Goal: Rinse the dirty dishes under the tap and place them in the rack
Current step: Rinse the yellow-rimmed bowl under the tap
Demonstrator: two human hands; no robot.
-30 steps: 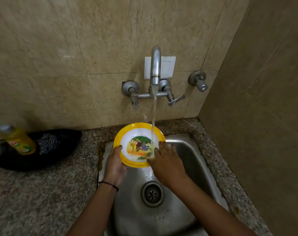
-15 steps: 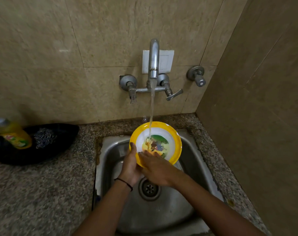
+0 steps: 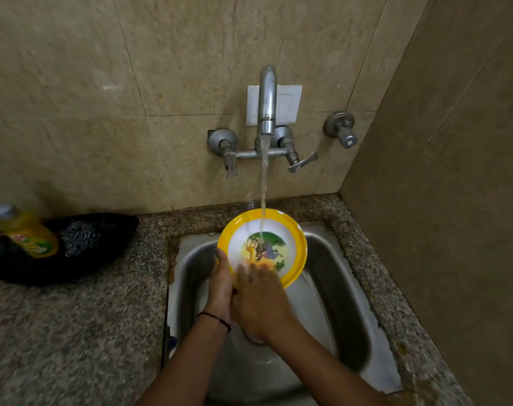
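Water runs from the tap onto a plate held tilted over the sink, so by my reading the task is in its rinsing step. No rack shows in view, and no other dishes either, so I cannot tell how many are done or left; this plate at least has yet to go to a rack.

The plate sits at the 12 o'clock end of the sink, just below the tap, with the stream landing on its upper middle. The left hand grips its rim at 8 o'clock, thumb over the edge, fingers hidden behind. The right hand lies flat and spread on the plate's face at 6 o'clock, fingers blurred, holding nothing; it looks to be rubbing the surface. The two hands touch at the plate's lower left edge.

On the table at 9 o'clock, well apart from the sink, a soap bottle and a scrubber rest in a black tray.
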